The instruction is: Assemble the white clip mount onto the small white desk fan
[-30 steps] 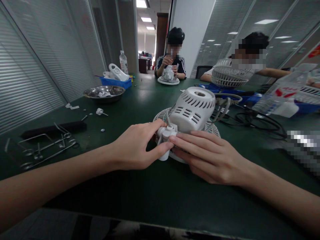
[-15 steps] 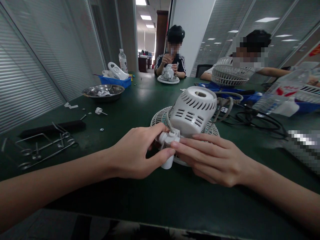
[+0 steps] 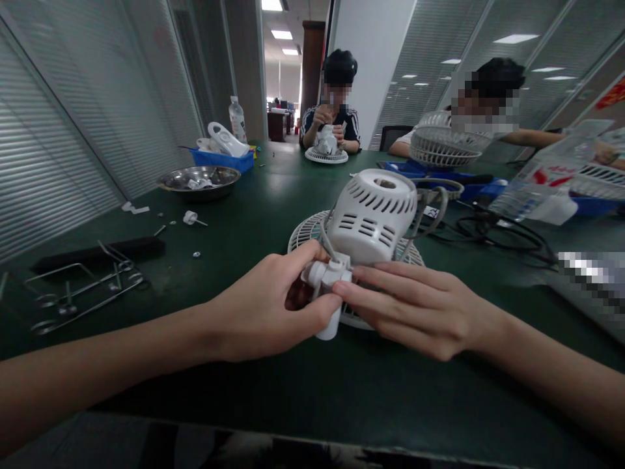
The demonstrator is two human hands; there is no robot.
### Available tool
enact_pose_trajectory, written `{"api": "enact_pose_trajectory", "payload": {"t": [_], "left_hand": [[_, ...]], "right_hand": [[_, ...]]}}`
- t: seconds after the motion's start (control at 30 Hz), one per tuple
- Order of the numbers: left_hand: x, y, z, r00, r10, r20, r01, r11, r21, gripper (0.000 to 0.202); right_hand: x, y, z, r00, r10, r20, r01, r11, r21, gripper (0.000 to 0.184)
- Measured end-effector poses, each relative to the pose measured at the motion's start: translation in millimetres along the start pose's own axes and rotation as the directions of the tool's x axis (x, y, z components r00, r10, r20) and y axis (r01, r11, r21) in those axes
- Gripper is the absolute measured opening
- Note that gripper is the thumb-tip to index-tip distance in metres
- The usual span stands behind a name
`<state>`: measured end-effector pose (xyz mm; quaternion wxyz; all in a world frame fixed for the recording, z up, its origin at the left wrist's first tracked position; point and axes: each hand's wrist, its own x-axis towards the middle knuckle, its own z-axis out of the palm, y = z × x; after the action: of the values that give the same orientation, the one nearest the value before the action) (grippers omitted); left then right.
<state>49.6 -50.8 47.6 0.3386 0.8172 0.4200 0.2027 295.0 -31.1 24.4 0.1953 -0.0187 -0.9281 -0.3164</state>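
Observation:
A small white fan stands face down in front of me, its slotted motor housing (image 3: pixel 372 215) above the round grille (image 3: pixel 305 236). From the housing's near side sticks out a white plastic neck joint (image 3: pixel 328 277) with a short tube pointing toward me. My left hand (image 3: pixel 278 303) is closed around this neck joint from the left, thumb along its near side. My right hand (image 3: pixel 415 306) presses its fingertips against the joint from the right, its other fingers lying below the housing. A grey cable (image 3: pixel 326 238) runs down into the joint. The fingers hide part of it.
At left lie bent metal wire springs (image 3: pixel 92 293), a black bar (image 3: pixel 102 253) and a white knob (image 3: pixel 191 218). Farther back are a steel bowl (image 3: pixel 200 182) and a blue bin (image 3: pixel 222 158). At right are black cables (image 3: pixel 502 238) and a plastic bottle (image 3: pixel 534 176). Two people sit across the table.
The neck joint and its tube have tipped slightly downward toward me in my hands. The view has shifted a little; both hands keep their hold.

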Motion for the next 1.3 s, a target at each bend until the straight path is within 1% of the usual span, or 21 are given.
{"api": "enact_pose_trajectory", "payload": {"t": [0.1,0.17,0.27,0.37,0.47,0.57,0.67,0.77,0.83,0.87,0.97,1.0,1.03,1.1,1.17,1.2,1.23,1.27,1.3], "left_hand": [[-0.4,2.3,-0.4,1.0,-0.022,0.015,0.022,0.999,-0.039,0.015],[-0.3,3.3,-0.4,0.999,-0.034,0.037,0.036,0.998,-0.057,0.016],[0.5,4.1,0.2,0.997,-0.056,0.055,0.058,0.998,-0.031,0.015],[1.1,3.9,0.7,0.999,-0.038,0.029,0.037,0.999,0.015,0.016],[0.5,2.6,0.5,1.0,-0.024,0.013,0.024,1.0,-0.015,0.021],[0.0,0.4,-0.2,1.0,-0.021,0.019,0.021,1.0,-0.013,0.025],[0.9,-2.0,-1.1,1.0,-0.009,0.02,0.008,1.0,0.025,0.029],[2.6,-3.8,-2.7,0.999,0.026,0.037,-0.027,0.999,0.044,0.03],[4.0,-5.0,-3.9,0.998,0.035,0.042,-0.037,0.998,0.051,0.033],[4.9,-5.9,-4.4,0.999,0.027,0.026,-0.029,0.998,0.049,0.036],[8.8,-10.2,-5.1,0.998,-0.032,-0.057,0.032,0.999,-0.011,0.045],[10.4,-12.0,-5.1,0.996,-0.056,-0.062,0.053,0.997,-0.048,0.047],[12.0,-13.8,-4.9,0.996,-0.077,-0.042,0.073,0.993,-0.097,0.049],[14.3,-16.7,-4.1,0.993,-0.101,0.062,0.112,0.97,-0.217,0.051],[14.4,-17.7,-2.8,0.984,-0.1,0.146,0.144,0.931,-0.336,0.048],[13.4,-17.4,-2.0,0.983,-0.088,0.16,0.143,0.915,-0.378,0.045],[11.8,-16.5,-1.3,0.987,-0.068,0.144,0.121,0.911,-0.395,0.039],[9.8,-15.3,-0.6,0.994,-0.038,0.1,0.074,0.921,-0.383,0.033],[7.5,-14.0,-0.1,0.999,0.01,0.035,0.002,0.942,-0.336,0.025]], "right_hand": [[1.9,-0.5,-0.1,0.999,0.049,-0.009,-0.048,0.998,0.031,0.028],[3.0,-0.7,-0.5,0.998,0.056,-0.014,-0.055,0.998,0.036,0.028],[3.2,-0.9,-0.9,0.998,0.06,-0.023,-0.059,0.997,0.038,0.029],[1.0,-1.7,0.6,0.998,0.053,-0.022,-0.051,0.997,0.049,0.027],[-1.2,-2.5,3.9,0.999,0.034,-0.002,-0.034,0.998,0.059,0.026],[-0.8,-1.8,5.8,0.999,0.039,-0.014,-0.038,0.997,0.06,0.026],[0.3,0.4,3.8,0.998,0.048,-0.045,-0.045,0.996,0.071,0.022],[-1.2,1.0,0.3,0.991,0.065,-0.114,-0.063,0.998,0.022,0.02],[-2.9,-0.5,-0.5,0.975,0.132,-0.177,-0.135,0.991,-0.009,0.023],[-3.3,-1.7,-0.2,0.964,0.173,-0.201,-0.18,0.984,-0.013,0.025],[-0.7,-5.9,1.9,0.938,0.263,-0.224,-0.274,0.962,-0.018,0.03],[1.2,-7.2,2.7,0.936,0.273,-0.223,-0.286,0.958,-0.026,0.031],[3.3,-8.4,3.2,0.933,0.282,-0.222,-0.297,0.954,-0.034,0.032],[7.3,-10.4,3.6,0.926,0.3,-0.227,-0.317,0.947,-0.041,0.032],[9.6,-11.6,2.8,0.916,0.328,-0.231,-0.345,0.938,-0.036,0.031],[10.0,-12.0,2.2,0.911,0.338,-0.237,-0.355,0.934,-0.03,0.031],[9.9,-12.1,1.5,0.905,0.348,-0.243,-0.364,0.931,-0.022,0.031],[9.4,-12.0,0.9,0.901,0.355,-0.249,-0.37,0.929,-0.016,0.031],[8.6,-11.7,0.4,0.897,0.361,-0.257,-0.376,0.927,-0.011,0.03]]}}
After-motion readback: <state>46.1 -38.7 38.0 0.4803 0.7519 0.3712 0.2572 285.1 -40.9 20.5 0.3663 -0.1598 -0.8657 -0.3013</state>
